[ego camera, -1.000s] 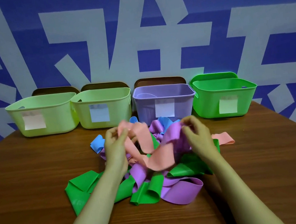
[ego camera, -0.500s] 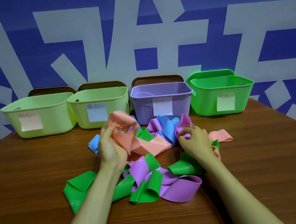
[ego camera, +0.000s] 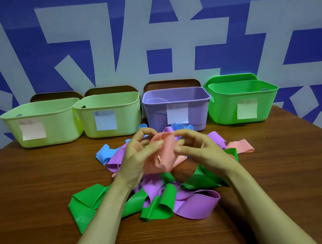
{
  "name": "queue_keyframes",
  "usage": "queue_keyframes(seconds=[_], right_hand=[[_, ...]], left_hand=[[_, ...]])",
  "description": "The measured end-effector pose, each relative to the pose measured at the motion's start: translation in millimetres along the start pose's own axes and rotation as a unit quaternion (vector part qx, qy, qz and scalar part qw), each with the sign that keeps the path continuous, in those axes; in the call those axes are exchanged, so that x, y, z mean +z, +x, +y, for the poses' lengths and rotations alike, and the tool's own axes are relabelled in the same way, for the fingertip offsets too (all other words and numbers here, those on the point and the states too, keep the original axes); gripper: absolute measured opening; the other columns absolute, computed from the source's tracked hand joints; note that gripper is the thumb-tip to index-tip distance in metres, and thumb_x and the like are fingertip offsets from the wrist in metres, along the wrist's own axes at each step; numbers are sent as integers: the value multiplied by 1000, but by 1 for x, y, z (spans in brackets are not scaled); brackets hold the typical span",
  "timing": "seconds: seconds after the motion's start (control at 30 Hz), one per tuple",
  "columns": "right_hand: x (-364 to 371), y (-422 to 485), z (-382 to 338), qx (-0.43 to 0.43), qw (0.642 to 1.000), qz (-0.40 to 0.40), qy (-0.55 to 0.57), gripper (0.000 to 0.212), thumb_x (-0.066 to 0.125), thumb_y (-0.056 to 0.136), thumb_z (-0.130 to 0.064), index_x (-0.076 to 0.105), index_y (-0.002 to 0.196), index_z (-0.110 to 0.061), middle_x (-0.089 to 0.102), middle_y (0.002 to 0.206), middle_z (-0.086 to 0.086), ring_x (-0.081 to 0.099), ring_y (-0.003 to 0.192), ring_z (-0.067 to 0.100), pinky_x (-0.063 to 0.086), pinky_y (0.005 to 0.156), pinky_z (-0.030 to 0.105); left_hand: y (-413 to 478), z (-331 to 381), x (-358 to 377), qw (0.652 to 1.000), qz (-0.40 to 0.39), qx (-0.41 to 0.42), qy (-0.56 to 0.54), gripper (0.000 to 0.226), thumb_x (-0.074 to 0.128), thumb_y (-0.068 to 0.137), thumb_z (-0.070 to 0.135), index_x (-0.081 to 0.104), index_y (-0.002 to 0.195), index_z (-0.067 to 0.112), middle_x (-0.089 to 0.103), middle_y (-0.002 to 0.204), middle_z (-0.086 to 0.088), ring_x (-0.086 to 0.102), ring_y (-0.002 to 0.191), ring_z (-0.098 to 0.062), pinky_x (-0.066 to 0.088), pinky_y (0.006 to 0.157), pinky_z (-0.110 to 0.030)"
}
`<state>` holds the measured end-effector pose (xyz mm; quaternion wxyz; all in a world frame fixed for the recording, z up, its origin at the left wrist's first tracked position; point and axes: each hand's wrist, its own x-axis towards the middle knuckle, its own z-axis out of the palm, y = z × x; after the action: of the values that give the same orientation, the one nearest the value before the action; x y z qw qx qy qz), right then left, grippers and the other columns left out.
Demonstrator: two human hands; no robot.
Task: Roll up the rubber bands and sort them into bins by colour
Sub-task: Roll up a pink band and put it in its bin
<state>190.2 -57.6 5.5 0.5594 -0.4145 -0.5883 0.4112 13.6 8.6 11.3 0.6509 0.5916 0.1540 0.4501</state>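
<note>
A heap of wide rubber bands lies mid-table: green bands, purple bands, blue bands and a loose pink band. Above the heap I hold a bunched pink band between both hands. My left hand pinches its left side with thumb and fingers. My right hand grips its right side with curled fingers. Four bins stand at the back: a light green bin with a pink label, a light green bin with a blue label, a purple bin and a bright green bin.
The wooden table stretches bare to the left and right of the heap. Brown chair backs rise behind the bins, against a blue and grey patterned wall.
My right hand let go of a purple band in the heap and came up to the pink band. Both hands now hold the pink band together, bunched shorter than before.
</note>
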Motion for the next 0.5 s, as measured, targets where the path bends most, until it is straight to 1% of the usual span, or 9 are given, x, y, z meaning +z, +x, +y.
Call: queue_keyframes(seconds=[0.07, 0.1, 0.17, 0.2, 0.23, 0.3, 0.4, 0.47, 0.5], right_hand=[[3, -2, -5, -10, 998, 39, -49, 14, 67, 86, -1, 66, 92, -14, 65, 79, -4, 59, 71, 1, 45, 69, 13], [3, -1, -3, -26, 990, 70, -117, 13, 67, 86, -4, 66, 86, -17, 61, 74, -8, 54, 65, -1, 41, 65, 12], [2, 0, 1, -73, 947, 151, -273, 14, 68, 87, -10, 66, 83, -23, 47, 67, -10, 44, 60, 1, 35, 60, 15], [2, 1, 3, -89, 930, 188, -304, 14, 67, 88, -11, 65, 83, -24, 43, 63, -10, 41, 57, 4, 33, 58, 17], [2, 0, 4, -93, 926, 221, -293, 14, 64, 89, -10, 64, 84, -23, 43, 58, -9, 40, 54, 5, 33, 55, 19], [5, -1, 2, -90, 946, 258, -174, 14, 56, 92, -4, 60, 88, -17, 51, 59, -7, 46, 55, 8, 40, 54, 22], [9, 2, -3, -60, 967, 245, 16, 21, 47, 92, 4, 57, 93, -14, 65, 84, -7, 62, 76, 8, 51, 68, 19], [10, 6, -7, -39, 961, 230, 145, 18, 47, 91, 0, 57, 93, -14, 67, 83, -7, 62, 75, 8, 50, 68, 17], [10, 7, -8, -35, 956, 235, 175, 16, 47, 93, -2, 57, 92, -14, 66, 79, -8, 61, 72, 7, 49, 66, 16]], left_hand=[[1, 0, -2, 997, 0, 44, 56, 16, 73, 67, 20, 66, 79, 27, 66, 76, -2, 59, 61, -11, 48, 61, -21], [2, 0, -3, 994, 2, 68, 81, 16, 72, 68, 16, 67, 78, 28, 67, 81, -1, 62, 67, -10, 50, 65, -22], [3, -2, -5, 987, 15, 99, 123, 21, 70, 67, 12, 67, 76, 30, 70, 96, 2, 65, 89, -11, 50, 80, -23], [3, -3, -6, 986, 20, 104, 130, 20, 72, 66, 13, 67, 75, 31, 69, 101, 3, 63, 96, -11, 48, 85, -24], [3, -3, -5, 988, 13, 99, 119, 19, 74, 65, 17, 67, 76, 30, 68, 105, 4, 62, 98, -12, 48, 86, -25], [2, -3, -3, 994, -21, 63, 85, 22, 76, 63, 20, 66, 82, 27, 66, 111, 1, 62, 95, -16, 50, 82, -26], [3, 0, 3, 994, -56, 7, 91, 39, 79, 63, 17, 62, 97, 22, 62, 117, -2, 65, 97, -21, 53, 79, -29], [7, 4, 10, 995, -40, -30, 89, 53, 83, 64, 13, 56, 109, 20, 58, 121, 0, 66, 99, -21, 53, 79, -30], [10, 6, 13, 995, -18, -40, 86, 57, 85, 64, 13, 54, 112, 19, 58, 119, 2, 65, 100, -18, 52, 80, -28]])
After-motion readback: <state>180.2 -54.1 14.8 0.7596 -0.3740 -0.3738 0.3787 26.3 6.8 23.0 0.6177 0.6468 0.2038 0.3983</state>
